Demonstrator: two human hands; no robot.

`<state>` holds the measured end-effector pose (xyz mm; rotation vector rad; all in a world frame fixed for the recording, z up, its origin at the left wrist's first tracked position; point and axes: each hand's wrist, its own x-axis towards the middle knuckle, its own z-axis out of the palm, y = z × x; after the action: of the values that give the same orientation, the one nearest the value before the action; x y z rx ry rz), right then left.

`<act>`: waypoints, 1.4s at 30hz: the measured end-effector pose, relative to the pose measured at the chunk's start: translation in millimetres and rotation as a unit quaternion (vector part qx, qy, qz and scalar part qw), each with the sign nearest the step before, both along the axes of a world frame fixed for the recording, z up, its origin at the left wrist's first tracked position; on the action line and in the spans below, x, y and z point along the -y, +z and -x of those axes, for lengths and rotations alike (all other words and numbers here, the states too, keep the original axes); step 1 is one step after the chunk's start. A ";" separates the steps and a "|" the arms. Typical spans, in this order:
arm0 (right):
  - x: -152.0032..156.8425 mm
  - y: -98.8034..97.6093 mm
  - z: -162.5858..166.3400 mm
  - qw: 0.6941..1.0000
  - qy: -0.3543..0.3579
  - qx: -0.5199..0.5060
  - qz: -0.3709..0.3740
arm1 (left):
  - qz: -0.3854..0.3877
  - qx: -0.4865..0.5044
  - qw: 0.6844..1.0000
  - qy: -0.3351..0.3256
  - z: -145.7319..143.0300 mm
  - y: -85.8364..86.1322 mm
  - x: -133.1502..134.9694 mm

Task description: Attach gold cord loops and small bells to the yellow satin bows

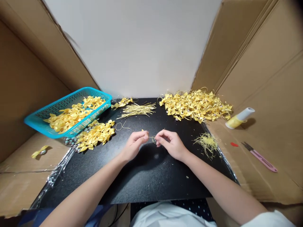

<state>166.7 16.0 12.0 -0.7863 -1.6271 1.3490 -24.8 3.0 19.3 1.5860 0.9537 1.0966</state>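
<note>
Above the middle of the black table, my left hand (133, 145) is closed in a pinch. A small yellow tip, apparently of a ribbon bow (142, 130), pokes out over its fingers; the rest is hidden. From there a thin gold cord (152, 137) runs across to my right hand (172, 145), with a small loop close to the right fingertips. Those fingers are pinched on the cord. Behind my hands lies a bundle of cut gold cords (138, 109), and one loose curled cord (122, 126) rests left of them.
A blue basket (68, 96) of yellow bows stands at left, with more bows (97, 135) and silvery beads (71, 141) beside it. A heap of corded bows (197, 105) sits back right. Cord scraps (207, 143), a spool (239, 118) and pink thread snips (261, 158) lie right. Cardboard walls flank the table.
</note>
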 end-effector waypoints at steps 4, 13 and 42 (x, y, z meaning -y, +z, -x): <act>3.1 1.2 4.5 0.989 0.061 -0.095 0.099 | 0.029 0.024 0.999 0.005 -2.8 -11.5 -1.0; 8.6 7.6 11.3 0.952 -0.024 -0.197 0.232 | 0.091 0.051 0.994 -0.032 -14.6 -18.6 5.4; -2.5 -6.0 -0.5 0.989 -0.110 -0.079 0.066 | -0.032 -0.085 0.992 0.082 -13.0 -7.4 3.6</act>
<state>167.2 18.5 6.0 -0.8876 -1.2979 1.3339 -11.9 -0.6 12.0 1.6973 1.1919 1.1263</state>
